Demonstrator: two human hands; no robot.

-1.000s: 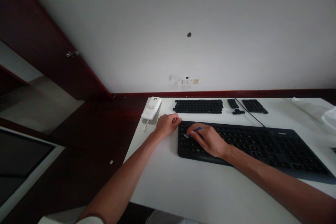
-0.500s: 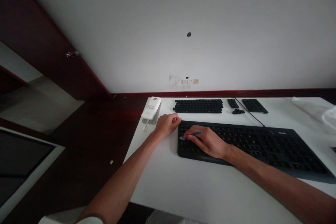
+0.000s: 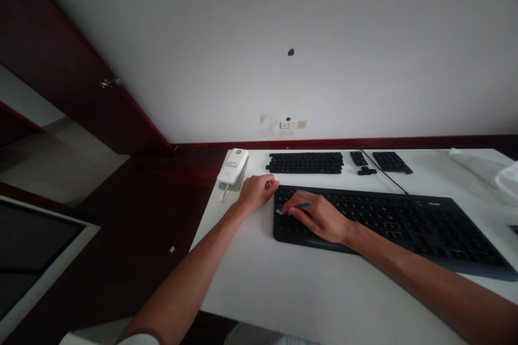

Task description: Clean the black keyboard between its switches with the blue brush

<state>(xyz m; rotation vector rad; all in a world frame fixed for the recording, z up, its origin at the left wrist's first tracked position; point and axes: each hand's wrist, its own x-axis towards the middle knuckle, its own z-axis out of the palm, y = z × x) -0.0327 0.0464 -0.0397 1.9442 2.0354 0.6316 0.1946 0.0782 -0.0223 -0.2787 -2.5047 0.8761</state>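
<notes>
A black keyboard (image 3: 404, 223) lies across the white table (image 3: 307, 291). My right hand (image 3: 319, 218) rests on its left end, fingers pinched around a thin blue tool (image 3: 297, 206) whose pale tip touches the keyboard's left edge. My left hand (image 3: 257, 191) sits curled in a loose fist on the table, just off the keyboard's upper left corner; whether it holds anything is hidden.
Behind the keyboard, sets of loose black keycaps (image 3: 305, 163) are laid out in keyboard order, with smaller groups (image 3: 392, 162) to the right. A white device with a cord (image 3: 232, 167) lies at the table's far left corner. White plastic (image 3: 485, 170) sits far right.
My right hand has slid left along the keyboard, bringing the blue tool's tip from over the keys to the left edge. My left hand has stayed put.
</notes>
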